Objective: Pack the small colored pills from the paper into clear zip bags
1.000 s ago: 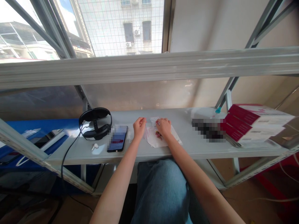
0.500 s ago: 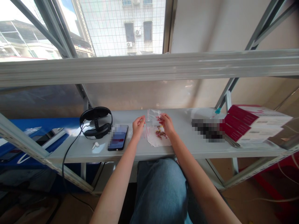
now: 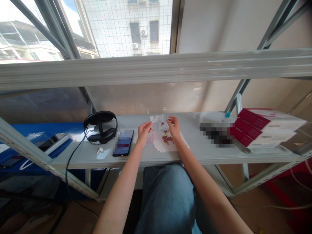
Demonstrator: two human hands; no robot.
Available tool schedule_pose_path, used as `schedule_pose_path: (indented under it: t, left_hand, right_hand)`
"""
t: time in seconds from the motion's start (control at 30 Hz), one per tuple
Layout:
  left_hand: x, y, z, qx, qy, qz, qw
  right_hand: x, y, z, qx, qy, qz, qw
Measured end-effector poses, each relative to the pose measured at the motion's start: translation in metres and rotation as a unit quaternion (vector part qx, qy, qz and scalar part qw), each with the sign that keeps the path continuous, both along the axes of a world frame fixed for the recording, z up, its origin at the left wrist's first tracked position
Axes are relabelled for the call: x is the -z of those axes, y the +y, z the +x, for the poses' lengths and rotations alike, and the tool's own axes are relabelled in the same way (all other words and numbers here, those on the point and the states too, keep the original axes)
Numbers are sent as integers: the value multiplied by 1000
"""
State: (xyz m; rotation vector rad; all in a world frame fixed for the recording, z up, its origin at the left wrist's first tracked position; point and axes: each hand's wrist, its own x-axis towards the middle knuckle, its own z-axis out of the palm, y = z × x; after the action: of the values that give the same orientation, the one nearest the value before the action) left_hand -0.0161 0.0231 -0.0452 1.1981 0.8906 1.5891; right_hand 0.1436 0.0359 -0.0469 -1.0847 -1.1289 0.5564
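A small clear plastic bag [image 3: 157, 122] stands raised over the grey shelf [image 3: 195, 152], and my left hand [image 3: 143, 131] pinches its left side. My right hand [image 3: 173, 127] hovers at the bag's right edge with fingers apart, touching or nearly touching it. Below the bag, several small red and yellow pieces [image 3: 167, 138] lie on a white sheet [image 3: 162, 147]. A few pieces show inside the bag.
A phone [image 3: 123, 142] lies left of my hands, with a white earbud [image 3: 98, 150] and black headphones [image 3: 100, 128] and their cable beyond. Red and white boxes [image 3: 265, 128] are stacked at the right. A shelf beam [image 3: 156, 70] crosses overhead.
The bag has been lifted off the white sheet and held upright. My right hand has let go of its top and spread its fingers; more small pieces now lie on the sheet.
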Motion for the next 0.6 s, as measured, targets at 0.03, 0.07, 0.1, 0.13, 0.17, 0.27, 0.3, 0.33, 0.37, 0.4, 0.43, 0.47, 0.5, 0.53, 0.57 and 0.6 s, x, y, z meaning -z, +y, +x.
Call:
schedule_pose_path:
  t: [0.03,0.07,0.1,0.13,0.17,0.27,0.3,0.33,0.37,0.4,0.43,0.47,0.5,0.53,0.57,0.6]
  left_hand:
    - [0,1,-1,-5,-10,2,1000]
    - [1,1,-1,-11,-17,4,1000]
    - [1,2,-1,-16,-19,6,1000]
    - [2,3,-2,-20,-19,10,1000]
    - [2,3,-2,-23,-17,14,999]
    - [4,3,-1,-26,2,26,999]
    - [4,3,0,-24,10,29,999]
    - [4,2,0,-21,20,31,999]
    - [4,2,1,-15,29,33,999]
    - [4,1,2,-9,37,36,999]
    - [4,1,2,-2,43,39,998]
    - [4,0,3,5,48,42,998]
    - [4,0,3,12,50,45,998]
    - [5,0,3,17,50,47,997]
    - [5,0,3,21,50,49,997]
    - [6,0,4,24,51,51,997]
  right_hand:
    - [-1,-2,-1,8,-23,11,1000]
    - [-2,-4,-2,-2,-47,18,999]
    - [-4,-6,-3,-28,-72,20,997]
    - [-5,-9,-5,-60,-96,23,993]
    - [-6,-12,-7,-91,-119,26,988]
    - [-8,-18,-13,-152,-158,32,975]
    - [-8,-20,-14,-163,-162,32,973]
    - [-8,-21,-15,-172,-163,30,971]
    - [-9,-22,-16,-181,-163,27,969]
    - [-9,-22,-17,-189,-161,23,968]
    - [-9,-22,-17,-194,-158,20,968]
    - [-9,-22,-18,-198,-154,19,968]
    - [-8,-22,-18,-202,-150,19,968]
    - [-8,-21,-18,-204,-149,21,967]
    - [-8,-21,-18,-207,-149,25,967]
    - [-7,-21,-18,-210,-150,29,966]
